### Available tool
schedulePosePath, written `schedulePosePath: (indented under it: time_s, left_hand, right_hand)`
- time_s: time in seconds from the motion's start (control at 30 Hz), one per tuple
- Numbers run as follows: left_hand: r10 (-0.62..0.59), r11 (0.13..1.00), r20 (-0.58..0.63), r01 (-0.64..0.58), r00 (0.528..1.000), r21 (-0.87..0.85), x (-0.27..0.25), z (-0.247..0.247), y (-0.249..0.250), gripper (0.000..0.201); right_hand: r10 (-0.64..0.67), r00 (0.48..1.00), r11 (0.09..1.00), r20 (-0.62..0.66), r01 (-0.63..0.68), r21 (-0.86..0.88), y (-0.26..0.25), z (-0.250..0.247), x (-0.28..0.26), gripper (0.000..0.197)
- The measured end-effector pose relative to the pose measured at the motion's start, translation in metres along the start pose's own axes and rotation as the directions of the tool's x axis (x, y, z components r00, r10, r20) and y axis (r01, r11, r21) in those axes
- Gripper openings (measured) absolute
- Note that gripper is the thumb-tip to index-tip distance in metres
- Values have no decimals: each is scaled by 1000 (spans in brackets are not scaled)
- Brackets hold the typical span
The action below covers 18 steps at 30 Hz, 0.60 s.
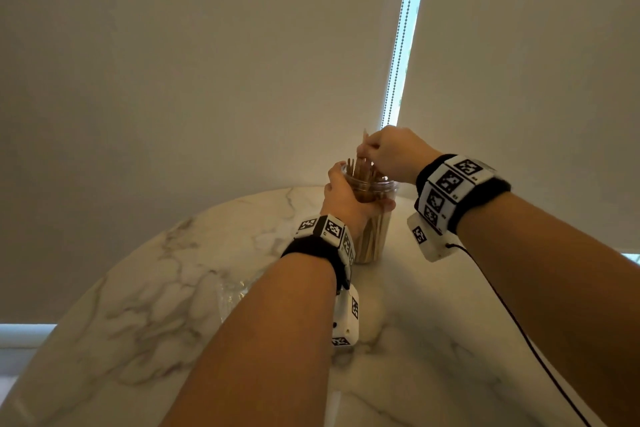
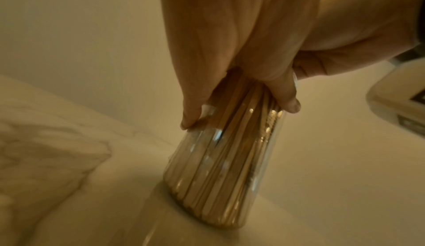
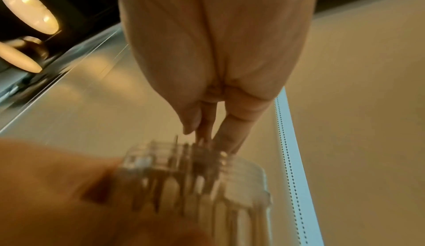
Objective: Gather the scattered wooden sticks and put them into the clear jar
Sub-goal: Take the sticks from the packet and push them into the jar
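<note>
Pale roller blinds (image 1: 207, 62) fill the background, and a narrow strip of daylight with a beaded chain (image 1: 398, 45) is seen between them; below, a round marble-patterned counter (image 1: 138, 288) is laid out in the head view. Near the counter's far edge the clear jar (image 1: 375, 218) is stood upright, its base resting on the counter in the left wrist view; it is packed with wooden sticks (image 2: 220, 159) that reach above its threaded rim. The left hand (image 1: 343, 198) is wrapped around the jar's upper part, fingers and thumb curled against the clear wall, so much of the neck is hidden from the head camera. Just above the mouth, the right hand (image 1: 391, 152) is held with its fingertips (image 3: 195, 121) pinched narrowly together on a few sticks, whose upper ends are seen above the knuckles; how many are held cannot be told, since the right wrist view is blurred. Both wrists are banded with black straps carrying white marker blocks (image 1: 450, 191); a thin black cable (image 1: 519, 333) is trailed from the right wrist across the counter. A crinkled clear plastic sheet (image 1: 232, 291) is partly covered by the left forearm.
</note>
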<state>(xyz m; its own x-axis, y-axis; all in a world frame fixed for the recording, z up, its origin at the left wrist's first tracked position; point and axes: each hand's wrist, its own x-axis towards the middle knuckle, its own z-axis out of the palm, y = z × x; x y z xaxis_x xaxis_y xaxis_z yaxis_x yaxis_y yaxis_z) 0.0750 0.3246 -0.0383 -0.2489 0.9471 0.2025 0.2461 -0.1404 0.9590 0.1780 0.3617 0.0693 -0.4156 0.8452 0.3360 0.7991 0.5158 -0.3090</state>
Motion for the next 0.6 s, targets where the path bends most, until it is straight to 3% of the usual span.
schedulePosePath:
  time_s: [0.17, 0.33, 0.47, 0.53, 0.6]
  left_hand:
    - [-10, 1000, 11, 10, 1000, -4, 3, 0, -2, 118]
    - [5, 1000, 0, -5, 1000, -22, 0, 0, -3, 121]
    - [-15, 999, 23, 16, 1000, -40, 1, 0, -1, 118]
    - [-13, 999, 18, 14, 1000, -32, 1, 0, -1, 118]
    - [-13, 999, 7, 14, 1000, -34, 1, 0, -1, 118]
  right_hand:
    - [-9, 995, 991, 104, 23, -131, 0, 3, -3, 17]
    - [-50, 996, 999, -76, 50, -2, 1, -8, -3, 28]
    - [-108, 993, 975, 55, 117, -187, 3, 9, -6, 18]
    - [-107, 994, 988, 27, 109, -111, 4, 10, -8, 15]
    - [-113, 993, 993, 44, 111, 45, 2, 7, -10, 24]
